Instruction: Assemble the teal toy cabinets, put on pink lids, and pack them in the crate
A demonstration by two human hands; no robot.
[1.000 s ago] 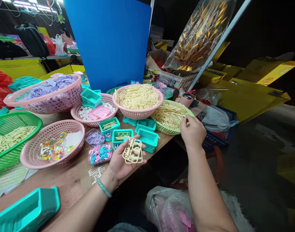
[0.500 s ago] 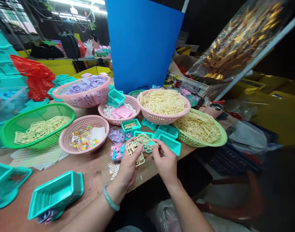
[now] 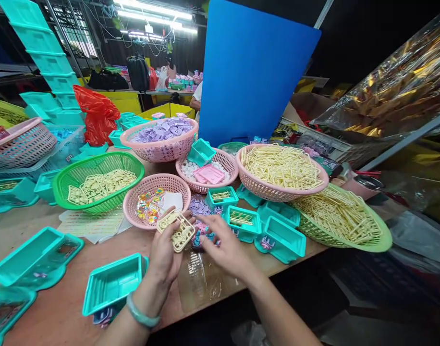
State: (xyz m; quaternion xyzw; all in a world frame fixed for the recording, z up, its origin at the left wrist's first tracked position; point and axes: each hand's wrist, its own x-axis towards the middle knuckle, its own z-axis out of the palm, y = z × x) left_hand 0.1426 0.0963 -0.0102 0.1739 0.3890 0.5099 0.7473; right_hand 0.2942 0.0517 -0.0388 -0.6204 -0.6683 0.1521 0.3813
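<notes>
My left hand (image 3: 165,254) is closed round a small stack of cream plastic frames (image 3: 177,230) with cut-out shapes inside, held above the table. My right hand (image 3: 223,245) is just to its right, fingers stretched out and apart, with nothing visible in it. Under the fingers, a clear tub of pink and blue pieces (image 3: 201,235) is partly hidden. Beyond the right hand stands a teal box (image 3: 254,232) with cream sticks in it. Another teal box (image 3: 287,240) is at its right, and a pink basket of colourful bits (image 3: 129,211) lies behind the left hand.
Farther back are a green basket of cream pieces (image 3: 97,206), a pink basket of purple pieces (image 3: 158,151) and a pink basket of cream frames (image 3: 266,192). A light green basket (image 3: 382,238) overhangs the right edge. A teal box (image 3: 115,283) sits at front left.
The view has turned left, so the table things appear farther right. My right hand has let go of the cream frame it held and opened. The left hand still holds cream frames.
</notes>
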